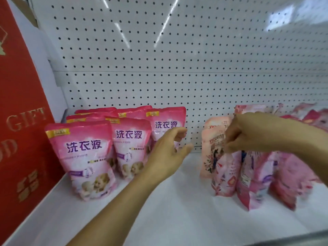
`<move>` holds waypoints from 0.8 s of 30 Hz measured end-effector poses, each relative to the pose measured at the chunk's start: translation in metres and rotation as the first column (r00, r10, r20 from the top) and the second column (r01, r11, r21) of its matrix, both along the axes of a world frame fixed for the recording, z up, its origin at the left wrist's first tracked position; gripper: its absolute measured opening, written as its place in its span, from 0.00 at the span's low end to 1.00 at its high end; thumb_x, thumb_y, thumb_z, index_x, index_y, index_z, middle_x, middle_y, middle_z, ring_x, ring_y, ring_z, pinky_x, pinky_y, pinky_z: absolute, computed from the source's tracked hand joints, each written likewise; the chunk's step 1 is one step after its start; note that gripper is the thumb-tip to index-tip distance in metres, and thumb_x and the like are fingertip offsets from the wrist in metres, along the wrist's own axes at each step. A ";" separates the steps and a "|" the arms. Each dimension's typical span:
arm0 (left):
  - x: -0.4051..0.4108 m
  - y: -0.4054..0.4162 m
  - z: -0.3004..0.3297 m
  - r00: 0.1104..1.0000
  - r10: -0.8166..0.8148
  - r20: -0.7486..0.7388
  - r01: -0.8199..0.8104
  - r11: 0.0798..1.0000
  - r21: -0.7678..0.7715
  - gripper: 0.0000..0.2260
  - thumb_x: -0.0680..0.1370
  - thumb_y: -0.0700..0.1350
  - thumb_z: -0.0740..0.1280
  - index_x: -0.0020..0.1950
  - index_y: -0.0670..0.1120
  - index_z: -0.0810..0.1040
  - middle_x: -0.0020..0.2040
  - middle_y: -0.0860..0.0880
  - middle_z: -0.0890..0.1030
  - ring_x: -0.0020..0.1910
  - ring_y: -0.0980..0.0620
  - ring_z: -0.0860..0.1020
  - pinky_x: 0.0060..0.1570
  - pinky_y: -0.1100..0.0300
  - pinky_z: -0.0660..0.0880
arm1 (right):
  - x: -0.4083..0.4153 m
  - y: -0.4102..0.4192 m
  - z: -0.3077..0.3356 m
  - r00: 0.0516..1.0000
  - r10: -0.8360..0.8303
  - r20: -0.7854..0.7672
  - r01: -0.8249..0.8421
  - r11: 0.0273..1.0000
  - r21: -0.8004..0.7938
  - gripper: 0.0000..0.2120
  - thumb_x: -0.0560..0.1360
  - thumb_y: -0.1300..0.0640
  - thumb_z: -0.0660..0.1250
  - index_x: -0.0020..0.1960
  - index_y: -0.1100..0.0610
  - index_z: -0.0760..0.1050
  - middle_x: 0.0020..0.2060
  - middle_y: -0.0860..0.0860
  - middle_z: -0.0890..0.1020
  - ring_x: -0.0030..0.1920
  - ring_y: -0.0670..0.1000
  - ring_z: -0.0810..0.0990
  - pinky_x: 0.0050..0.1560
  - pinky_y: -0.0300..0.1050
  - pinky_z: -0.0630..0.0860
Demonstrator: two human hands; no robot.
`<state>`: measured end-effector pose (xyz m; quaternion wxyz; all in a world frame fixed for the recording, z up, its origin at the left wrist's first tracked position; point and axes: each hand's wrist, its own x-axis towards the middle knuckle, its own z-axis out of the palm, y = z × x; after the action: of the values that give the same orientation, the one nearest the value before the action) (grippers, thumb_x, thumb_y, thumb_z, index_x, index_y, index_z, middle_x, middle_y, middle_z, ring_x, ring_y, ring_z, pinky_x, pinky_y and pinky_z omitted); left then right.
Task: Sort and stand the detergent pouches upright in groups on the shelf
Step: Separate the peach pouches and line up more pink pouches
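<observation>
Several bright pink detergent pouches point(83, 157) stand upright in rows at the left of the white shelf point(177, 210). A second group of paler pink, floral pouches point(229, 176) stands at the right, blurred. My left hand point(166, 153) hovers between the groups with loosely spread fingers, empty, just in front of the rightmost bright pink pouch point(165, 125). My right hand point(248, 132) reaches in from the right and pinches the top edge of a pale floral pouch at the front of the right group.
A tall red gift box point(23, 121) with gold lettering stands against the shelf's left end. A white pegboard back panel point(177, 59) rises behind the pouches. More pink pouches point(308, 116) lie further right at the back.
</observation>
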<state>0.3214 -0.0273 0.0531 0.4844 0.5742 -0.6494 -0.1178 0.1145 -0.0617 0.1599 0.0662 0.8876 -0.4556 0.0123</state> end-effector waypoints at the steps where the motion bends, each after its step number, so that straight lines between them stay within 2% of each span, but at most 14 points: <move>1: -0.012 -0.014 -0.001 0.999 -0.024 -0.048 0.027 0.998 0.065 0.20 0.78 0.47 0.70 0.69 0.49 0.72 0.63 0.54 0.77 0.62 0.57 0.75 0.66 0.54 0.72 | -0.006 0.000 -0.001 1.000 -0.003 0.005 0.003 1.000 -0.009 0.10 0.70 0.40 0.70 0.42 0.44 0.83 0.35 0.40 0.85 0.36 0.41 0.82 0.44 0.45 0.81; 3: -0.033 -0.039 0.000 0.990 -0.053 -0.130 0.070 0.989 0.132 0.22 0.77 0.49 0.71 0.69 0.49 0.71 0.60 0.55 0.77 0.59 0.57 0.76 0.62 0.55 0.75 | -0.016 -0.002 -0.005 1.000 0.010 0.017 -0.009 1.000 -0.030 0.13 0.71 0.38 0.67 0.44 0.45 0.82 0.38 0.42 0.85 0.38 0.42 0.82 0.45 0.46 0.81; 6: -0.056 -0.072 0.000 0.987 -0.012 -0.157 0.036 0.988 0.150 0.17 0.78 0.50 0.70 0.65 0.49 0.75 0.50 0.55 0.79 0.48 0.56 0.78 0.40 0.68 0.73 | -0.027 -0.002 -0.010 0.996 0.067 0.056 -0.065 0.997 -0.043 0.15 0.71 0.37 0.65 0.45 0.46 0.81 0.39 0.44 0.85 0.39 0.43 0.81 0.45 0.47 0.81; 8: -0.058 -0.096 -0.001 0.982 0.087 -0.166 -0.068 0.991 0.118 0.13 0.78 0.48 0.69 0.61 0.45 0.78 0.48 0.50 0.81 0.42 0.54 0.79 0.32 0.69 0.70 | -0.031 0.000 -0.011 0.994 0.094 0.056 -0.091 0.994 -0.055 0.14 0.73 0.38 0.65 0.47 0.47 0.81 0.41 0.43 0.85 0.43 0.43 0.81 0.49 0.45 0.79; 10: -0.056 -0.118 -0.001 0.962 0.150 -0.227 -0.127 0.986 0.112 0.16 0.77 0.49 0.70 0.61 0.42 0.77 0.54 0.46 0.81 0.46 0.53 0.80 0.40 0.65 0.77 | -0.034 0.001 -0.013 0.990 0.127 0.054 -0.122 0.989 -0.085 0.14 0.74 0.39 0.64 0.49 0.46 0.81 0.43 0.40 0.85 0.45 0.43 0.81 0.53 0.44 0.77; 11: -0.054 -0.129 -0.001 0.948 0.166 -0.270 -0.130 0.981 0.146 0.19 0.76 0.50 0.71 0.63 0.42 0.76 0.57 0.46 0.81 0.50 0.50 0.81 0.47 0.57 0.80 | -0.035 0.001 -0.014 0.988 0.145 0.061 -0.139 0.986 -0.096 0.13 0.75 0.38 0.64 0.49 0.45 0.81 0.43 0.39 0.84 0.46 0.44 0.80 0.54 0.44 0.76; 12: -0.053 -0.137 0.000 0.932 0.169 -0.320 -0.113 0.976 0.186 0.19 0.76 0.51 0.71 0.63 0.43 0.76 0.57 0.46 0.82 0.51 0.48 0.82 0.51 0.51 0.81 | -0.036 0.001 -0.014 0.985 0.158 0.065 -0.150 0.983 -0.104 0.13 0.75 0.38 0.63 0.50 0.45 0.81 0.44 0.39 0.84 0.47 0.44 0.80 0.56 0.44 0.75; 13: -0.053 -0.144 0.001 0.915 0.160 -0.369 -0.082 0.973 0.217 0.16 0.77 0.50 0.71 0.62 0.44 0.78 0.52 0.47 0.84 0.49 0.48 0.83 0.51 0.50 0.81 | -0.037 0.001 -0.015 0.984 0.169 0.059 -0.161 0.980 -0.120 0.14 0.75 0.38 0.62 0.51 0.45 0.81 0.45 0.39 0.84 0.49 0.45 0.79 0.56 0.42 0.71; 15: -0.054 -0.153 0.003 0.894 0.146 -0.423 -0.038 0.967 0.253 0.10 0.78 0.48 0.70 0.56 0.45 0.80 0.41 0.51 0.84 0.39 0.52 0.83 0.41 0.57 0.81 | -0.039 0.003 -0.015 0.982 0.184 0.029 -0.177 0.971 -0.159 0.15 0.76 0.38 0.61 0.52 0.45 0.80 0.47 0.39 0.84 0.51 0.46 0.78 0.54 0.38 0.62; 17: -0.057 -0.154 0.002 0.880 0.137 -0.454 -0.022 0.968 0.250 0.06 0.79 0.47 0.69 0.52 0.45 0.81 0.40 0.50 0.85 0.35 0.55 0.82 0.35 0.61 0.78 | -0.039 0.005 -0.015 0.980 0.195 0.029 -0.186 0.964 -0.188 0.16 0.77 0.38 0.60 0.53 0.45 0.80 0.47 0.40 0.83 0.52 0.47 0.78 0.56 0.38 0.60; 20: -0.062 -0.139 -0.004 0.861 0.126 -0.492 -0.052 0.986 0.161 0.05 0.78 0.45 0.69 0.50 0.45 0.83 0.44 0.46 0.86 0.40 0.51 0.84 0.41 0.61 0.80 | -0.037 0.004 -0.018 0.980 0.196 0.028 -0.186 0.959 -0.212 0.17 0.76 0.37 0.58 0.53 0.44 0.79 0.46 0.42 0.84 0.51 0.49 0.79 0.65 0.44 0.65; 22: -0.059 -0.114 -0.008 0.855 0.139 -0.500 -0.097 0.989 0.109 0.05 0.79 0.45 0.69 0.50 0.45 0.83 0.40 0.53 0.83 0.38 0.54 0.82 0.35 0.72 0.76 | -0.035 0.004 -0.021 0.984 0.175 0.021 -0.167 0.962 -0.214 0.17 0.76 0.35 0.58 0.53 0.43 0.79 0.47 0.42 0.84 0.52 0.50 0.78 0.67 0.48 0.66; 23: -0.056 -0.100 -0.009 0.849 0.147 -0.507 -0.117 0.989 0.091 0.03 0.79 0.45 0.69 0.48 0.47 0.82 0.38 0.54 0.82 0.38 0.53 0.81 0.36 0.73 0.75 | -0.035 0.005 -0.021 0.985 0.171 0.018 -0.163 0.960 -0.227 0.17 0.76 0.35 0.58 0.53 0.43 0.79 0.47 0.41 0.83 0.53 0.50 0.78 0.67 0.48 0.65; 24: -0.050 -0.087 -0.012 0.844 0.153 -0.513 -0.135 0.988 0.073 0.03 0.78 0.46 0.70 0.46 0.48 0.81 0.38 0.54 0.83 0.40 0.51 0.82 0.40 0.68 0.77 | -0.035 0.007 -0.021 0.986 0.166 0.012 -0.159 0.959 -0.236 0.16 0.76 0.36 0.58 0.53 0.43 0.79 0.47 0.41 0.83 0.54 0.49 0.77 0.69 0.48 0.63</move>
<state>0.2713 -0.1140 0.0415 0.6386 0.5767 -0.4483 -0.2421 0.0799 -0.0548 0.1386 0.1621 0.9077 -0.3775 0.0857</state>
